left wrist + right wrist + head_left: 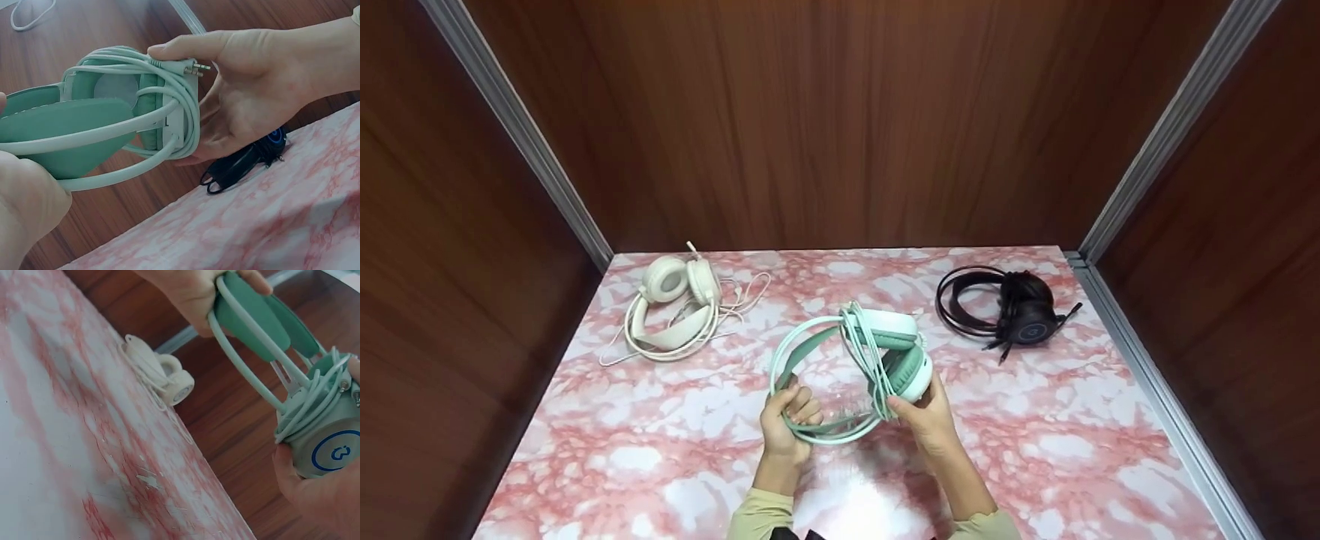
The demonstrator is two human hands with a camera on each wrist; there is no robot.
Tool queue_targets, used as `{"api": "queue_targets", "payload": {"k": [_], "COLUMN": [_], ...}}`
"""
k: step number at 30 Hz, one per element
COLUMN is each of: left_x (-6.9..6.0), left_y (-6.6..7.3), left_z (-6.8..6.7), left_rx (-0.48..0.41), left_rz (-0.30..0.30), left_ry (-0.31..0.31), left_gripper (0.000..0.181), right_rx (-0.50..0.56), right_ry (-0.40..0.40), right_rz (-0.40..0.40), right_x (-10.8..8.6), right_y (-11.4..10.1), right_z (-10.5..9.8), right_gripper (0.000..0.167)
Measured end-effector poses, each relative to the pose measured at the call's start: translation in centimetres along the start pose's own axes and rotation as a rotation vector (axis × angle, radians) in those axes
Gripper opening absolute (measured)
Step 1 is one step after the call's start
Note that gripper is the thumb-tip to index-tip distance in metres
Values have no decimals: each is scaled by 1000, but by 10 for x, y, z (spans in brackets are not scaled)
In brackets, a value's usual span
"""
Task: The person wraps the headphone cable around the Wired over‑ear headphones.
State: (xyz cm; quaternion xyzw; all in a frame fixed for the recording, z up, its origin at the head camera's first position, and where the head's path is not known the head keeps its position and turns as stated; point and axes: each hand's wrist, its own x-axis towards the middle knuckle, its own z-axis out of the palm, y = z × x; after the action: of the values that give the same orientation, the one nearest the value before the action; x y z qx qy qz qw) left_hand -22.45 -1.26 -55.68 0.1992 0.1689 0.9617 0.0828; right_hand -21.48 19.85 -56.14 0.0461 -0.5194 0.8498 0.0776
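Note:
A mint-green headset (915,321) is held up over the table between both hands. My left hand (789,424) grips its headband, fingers curled round the double band and the green inner strap. On the other side, my right hand (931,420) holds the nearer ear cup, its thumb over the wound cable. That cable (188,121) is looped in several turns round the ear cups. Two metal-tipped plugs (197,68) stick out near the right thumb in the left wrist view. A blue logo (339,452) marks the ear cup's outer face in the right wrist view.
A cream headset (701,281) with a loose cable lies at the back left of the table. At the back right lies a black headset (1031,311). Brown wood-grain panels (840,127) with metal corner rails enclose the red-and-white marbled table (660,457).

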Motion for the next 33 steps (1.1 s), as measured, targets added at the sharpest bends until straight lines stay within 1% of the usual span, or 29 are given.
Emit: {"api": "queue_targets", "payload": {"k": [3,7,10,12,15,19,21,22,24,26,28,30,33], "left_x": [1,6,9,9,10,10,10,10,10,10,8,5,-3], "left_y": [-1,-1,-1,-1,-1,0,2,4,8,11,14,15,16], "left_z": [-3,-5,-6,-7,-9,-12,-13,-14,-16,-19,-23,-28,-35], "left_rx": [34,109,168,200,240,284,308,327,371,408,427,425,407], "left_rz": [-27,-75,-110,-126,-145,-181,-210,-229,-267,-288,-296,-289,-291], "left_ry": [95,235,307,331,342,343,339,341,348,348,380,407,444], "left_gripper": [23,24,25,25,24,19,17,20,31,45,53,58,58], "right_rx": [-15,-44,-70,-81,-86,-77,-60,-52,-20,7,18,5,-91], "right_ry": [48,138,177,190,182,172,176,182,195,207,229,250,303], "right_rz": [9,40,46,47,51,50,49,53,71,94,124,135,135], "right_x": [-1,2,4,3,3,4,5,6,8,12,18,25,41], "right_y": [1,1,3,5,7,8,9,9,9,10,9,9,9], "right_z": [-1,1,2,2,1,-2,-2,-3,-3,-5,-8,-12,-18], "right_gripper": [79,81,83,83,81,78,76,76,73,71,69,66,68]}}
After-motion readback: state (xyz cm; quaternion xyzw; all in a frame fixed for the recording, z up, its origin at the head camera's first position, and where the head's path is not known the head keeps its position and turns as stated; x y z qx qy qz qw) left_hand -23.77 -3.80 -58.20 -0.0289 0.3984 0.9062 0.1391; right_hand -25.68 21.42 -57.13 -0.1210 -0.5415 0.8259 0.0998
